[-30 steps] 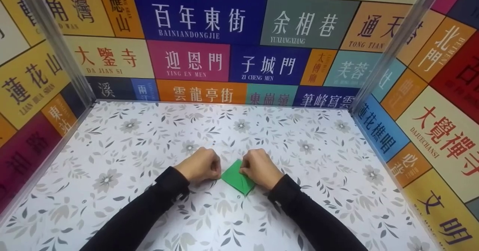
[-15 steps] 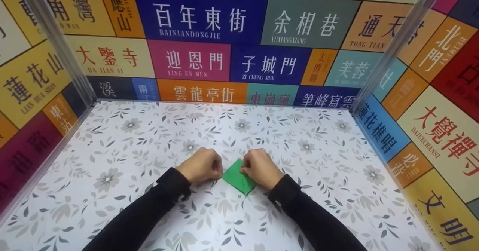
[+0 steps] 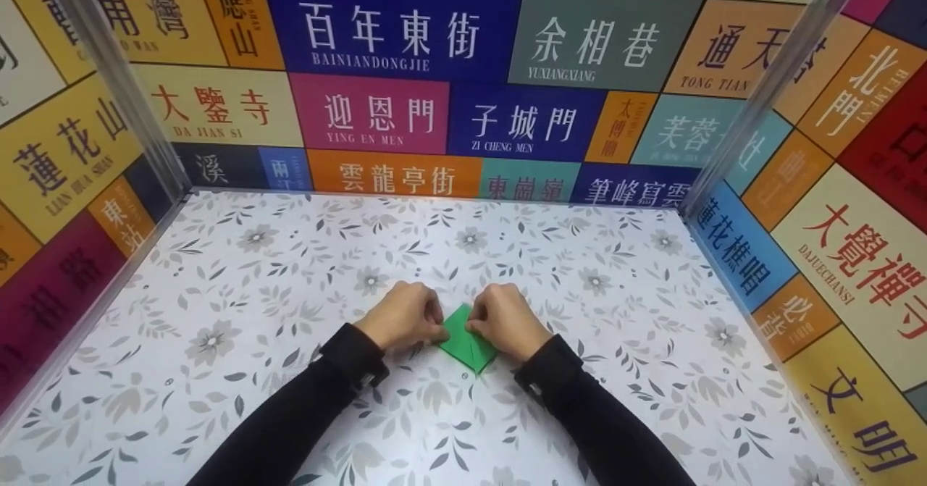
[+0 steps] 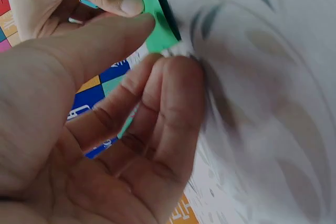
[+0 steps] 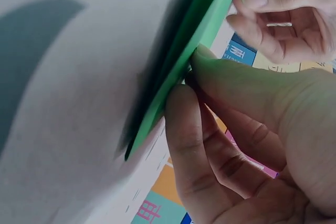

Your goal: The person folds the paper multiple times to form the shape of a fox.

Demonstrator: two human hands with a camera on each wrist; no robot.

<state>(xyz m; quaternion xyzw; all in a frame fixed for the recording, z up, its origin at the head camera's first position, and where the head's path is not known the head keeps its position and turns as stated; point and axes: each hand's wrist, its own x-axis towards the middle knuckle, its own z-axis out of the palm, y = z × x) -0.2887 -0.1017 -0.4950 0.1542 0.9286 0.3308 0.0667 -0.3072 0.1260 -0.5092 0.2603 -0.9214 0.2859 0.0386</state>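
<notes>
A small folded sheet of green paper [image 3: 463, 354] lies near the middle of the table, one corner towards the person. At its left corner is my left hand [image 3: 409, 317], with the fingers curled; in the left wrist view its thumb lies against the green paper [image 4: 160, 34] and the fingertips are close below. My right hand [image 3: 509, 321] pinches the right side of the sheet between thumb and fingers. The right wrist view has the green paper [image 5: 207, 22] edge-on, with layers slightly parted along the edge. Part of its right side is hidden under the right hand.
The table [image 3: 290, 413] has a white cover printed with grey leaves and flowers. Colourful panels with Chinese lettering form the back wall [image 3: 391, 30], the left wall [image 3: 51, 160] and the right wall [image 3: 854, 240]. Clear strips stand at the corners.
My left hand has moved right, from beside the green paper onto its left corner. The right hand stays on the right side. The head view has shifted slightly.
</notes>
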